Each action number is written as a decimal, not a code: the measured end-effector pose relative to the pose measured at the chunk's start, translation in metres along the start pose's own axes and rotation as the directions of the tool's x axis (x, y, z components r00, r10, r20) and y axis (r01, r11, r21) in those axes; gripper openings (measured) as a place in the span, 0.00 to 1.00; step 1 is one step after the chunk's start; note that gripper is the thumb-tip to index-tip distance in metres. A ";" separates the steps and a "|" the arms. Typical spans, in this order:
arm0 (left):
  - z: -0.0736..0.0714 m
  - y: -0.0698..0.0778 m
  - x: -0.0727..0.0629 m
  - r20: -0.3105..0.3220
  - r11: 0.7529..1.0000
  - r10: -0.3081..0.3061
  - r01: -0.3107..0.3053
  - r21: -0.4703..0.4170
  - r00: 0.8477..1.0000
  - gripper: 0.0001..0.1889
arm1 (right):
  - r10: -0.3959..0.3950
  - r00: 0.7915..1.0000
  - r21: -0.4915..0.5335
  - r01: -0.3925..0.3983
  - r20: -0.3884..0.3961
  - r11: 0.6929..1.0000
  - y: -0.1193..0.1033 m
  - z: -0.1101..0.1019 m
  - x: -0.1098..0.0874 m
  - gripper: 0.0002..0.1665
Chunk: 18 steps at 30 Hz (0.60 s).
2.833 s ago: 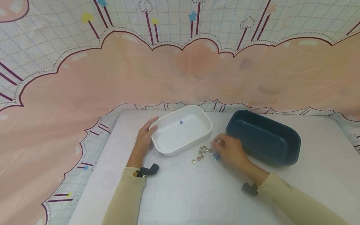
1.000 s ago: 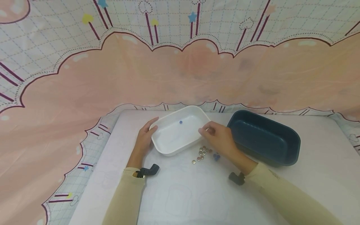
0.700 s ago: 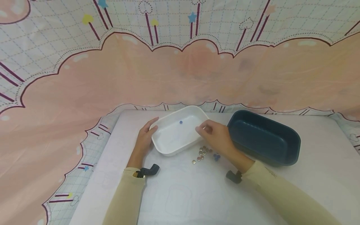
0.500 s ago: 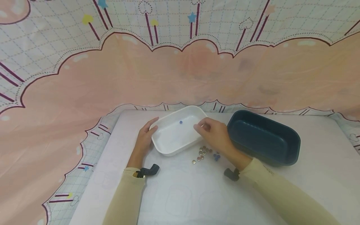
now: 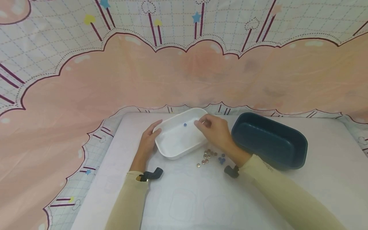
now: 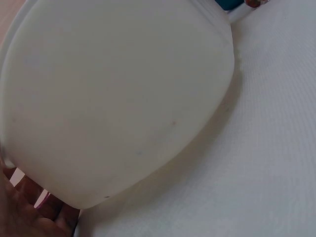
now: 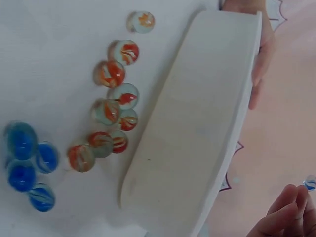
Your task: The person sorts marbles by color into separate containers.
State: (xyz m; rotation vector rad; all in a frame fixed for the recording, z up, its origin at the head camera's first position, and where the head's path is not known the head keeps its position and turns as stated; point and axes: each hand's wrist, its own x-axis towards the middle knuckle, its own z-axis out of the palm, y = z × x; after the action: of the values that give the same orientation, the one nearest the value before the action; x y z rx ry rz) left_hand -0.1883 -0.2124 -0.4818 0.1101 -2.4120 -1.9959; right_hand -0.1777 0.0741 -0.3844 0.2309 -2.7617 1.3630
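Observation:
My left hand (image 5: 148,134) grips the left end of the white plastic tray (image 5: 175,155), its thumb at the rim. In the left wrist view, fingers (image 6: 54,210) curl against the tray's outer wall. A single blue marble (image 5: 185,125) lies inside the tray. Over the tray's right end is my right hand (image 5: 215,131), pinching a clear-and-blue marble (image 7: 309,183) at its fingertips, as the right wrist view shows. On the table, right in front of the tray, are several orange-swirled marbles (image 7: 111,74) and a small cluster of blue marbles (image 7: 22,175).
A dark blue tray (image 5: 270,140) stands to the right, close to my right forearm. Both trays rest on a white-covered table (image 5: 184,198). Behind it hangs a pink patterned cloth (image 5: 187,76).
My right hand has come from the blue marbles on the table, up and left, over the white tray with a marble. The left hand keeps its hold on the tray.

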 end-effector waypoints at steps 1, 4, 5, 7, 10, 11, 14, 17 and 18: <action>0.000 0.000 0.000 -0.001 1.000 0.000 0.000 0.001 1.000 0.22 | -0.009 1.000 0.002 0.009 -0.005 1.000 -0.001 0.001 0.001 0.18; 0.000 0.001 0.000 0.000 1.000 0.003 -0.003 0.004 1.000 0.22 | -0.049 0.998 0.005 0.049 -0.028 0.999 -0.004 0.003 0.005 0.18; 0.000 0.001 0.000 -0.001 1.000 0.003 -0.003 0.005 1.000 0.22 | -0.059 0.998 0.007 0.059 -0.034 0.998 -0.004 0.004 0.006 0.18; 0.000 0.001 0.000 -0.002 1.000 0.003 -0.003 0.004 1.000 0.22 | -0.076 0.996 0.010 0.076 -0.044 0.997 -0.006 0.006 0.009 0.17; 0.000 0.001 0.000 0.000 1.000 0.003 -0.003 0.000 1.000 0.22 | -0.084 0.995 0.023 0.086 -0.056 0.996 -0.008 0.008 0.012 0.17; 0.000 0.001 0.000 -0.001 1.000 0.001 -0.001 -0.004 1.000 0.22 | -0.086 0.995 0.027 0.087 -0.058 0.996 -0.009 0.008 0.013 0.17; 0.000 0.001 -0.001 0.004 1.000 0.002 -0.002 -0.014 1.000 0.22 | -0.082 0.995 0.041 0.085 -0.060 0.996 -0.012 0.009 0.016 0.17; 0.000 0.001 -0.001 0.007 1.000 0.004 -0.004 -0.021 1.000 0.22 | -0.073 0.996 0.042 0.076 -0.059 0.996 -0.013 0.010 0.018 0.16; 0.000 0.001 -0.001 0.007 1.000 0.005 -0.005 -0.017 1.000 0.22 | -0.066 0.996 0.041 0.068 -0.059 0.997 -0.014 0.010 0.018 0.16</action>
State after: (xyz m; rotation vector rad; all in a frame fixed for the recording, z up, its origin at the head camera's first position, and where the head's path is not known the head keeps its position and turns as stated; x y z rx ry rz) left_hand -0.1873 -0.2122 -0.4810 0.0969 -2.3960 -2.0180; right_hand -0.1936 0.0556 -0.3780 0.2790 -2.6555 1.3907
